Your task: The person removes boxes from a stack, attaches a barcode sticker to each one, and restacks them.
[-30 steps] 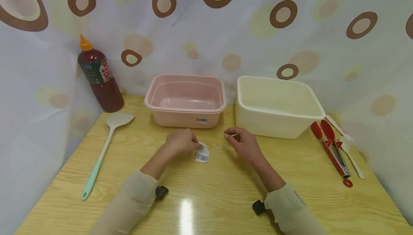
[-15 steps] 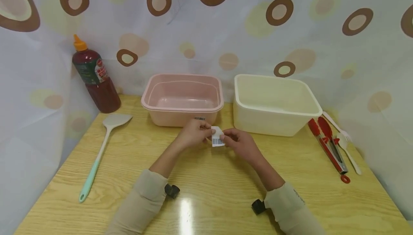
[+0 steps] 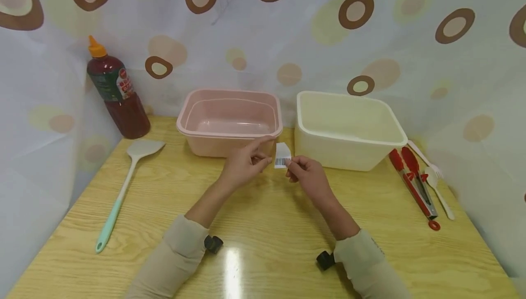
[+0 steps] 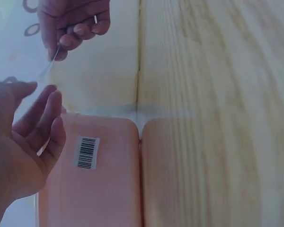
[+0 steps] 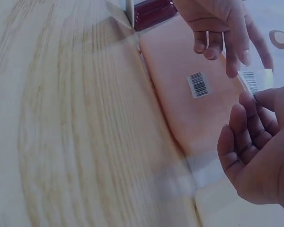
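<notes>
My right hand [image 3: 313,179] pinches a small white barcode label [image 3: 282,154] between thumb and index finger, above the table. In the right wrist view the label [image 5: 250,81] stands up from those fingertips. My left hand [image 3: 242,166] is just left of the label, its index finger stretched out and its thumb apart from it. A gap shows between the left fingers and the label in the head view. Behind the left hand stands a pink plastic basin [image 3: 205,146]. Its own barcode sticker [image 4: 87,152] shows in the left wrist view.
A cream bin [image 3: 337,155] stands right of the basin. Further right lie red-tipped tongs [image 3: 417,185], a white fork [image 3: 425,158] and a white spoon [image 3: 439,191]. At left are a turner [image 3: 123,189] with a mint handle and a red sauce bottle [image 3: 119,93]. A patterned curtain [image 3: 263,29] hangs behind.
The left hand lifted the label from the table and brought it rightward to the right hand. Now the right hand alone holds it, slightly farther forward, and the left fingers have let go.
</notes>
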`<state>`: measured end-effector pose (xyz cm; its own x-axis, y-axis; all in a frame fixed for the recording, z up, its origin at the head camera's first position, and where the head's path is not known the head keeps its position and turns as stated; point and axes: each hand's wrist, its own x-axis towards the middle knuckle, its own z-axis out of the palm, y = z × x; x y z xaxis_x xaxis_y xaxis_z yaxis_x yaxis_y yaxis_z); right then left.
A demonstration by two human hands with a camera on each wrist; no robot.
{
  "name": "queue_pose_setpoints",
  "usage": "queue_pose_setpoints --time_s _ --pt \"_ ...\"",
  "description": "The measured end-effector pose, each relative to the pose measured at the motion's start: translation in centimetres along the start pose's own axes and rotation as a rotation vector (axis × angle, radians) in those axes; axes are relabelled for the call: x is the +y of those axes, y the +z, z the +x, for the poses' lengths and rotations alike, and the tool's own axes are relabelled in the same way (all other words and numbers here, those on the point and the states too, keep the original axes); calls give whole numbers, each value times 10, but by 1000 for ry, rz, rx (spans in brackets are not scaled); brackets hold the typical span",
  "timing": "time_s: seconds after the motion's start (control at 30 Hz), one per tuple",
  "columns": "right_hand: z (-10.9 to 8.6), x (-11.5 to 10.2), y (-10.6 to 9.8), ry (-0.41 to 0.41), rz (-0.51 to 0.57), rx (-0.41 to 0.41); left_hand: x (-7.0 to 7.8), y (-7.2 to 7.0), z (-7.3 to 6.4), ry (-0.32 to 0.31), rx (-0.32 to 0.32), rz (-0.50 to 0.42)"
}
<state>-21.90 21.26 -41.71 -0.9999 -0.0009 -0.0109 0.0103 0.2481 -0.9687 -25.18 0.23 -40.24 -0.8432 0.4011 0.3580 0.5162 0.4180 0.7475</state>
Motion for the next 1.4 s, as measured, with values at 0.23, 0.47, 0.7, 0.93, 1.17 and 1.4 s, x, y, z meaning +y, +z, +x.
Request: queue_pose_setpoints --time_s 0.23,0.47,0.7,0.93,1.17,1.4 --pt "0 -6 -2 -52 -3 32 7 0 -2 124 81 175" --pt "-2 -8 0 -62 -9 30 10 -2 -4 119 -25 290" --pt "-8 -14 4 -139 -28 0 11 -2 -3 46 -79 310" --pt "-12 -16 5 -182 -51 3 12 -1 -5 23 -90 212" --pt "-15 -15 3 -313 -132 69 12 1 -6 -11 -143 40" --pt "-15 -13 3 -381 -150 78 12 2 -5 -6 -208 -93"
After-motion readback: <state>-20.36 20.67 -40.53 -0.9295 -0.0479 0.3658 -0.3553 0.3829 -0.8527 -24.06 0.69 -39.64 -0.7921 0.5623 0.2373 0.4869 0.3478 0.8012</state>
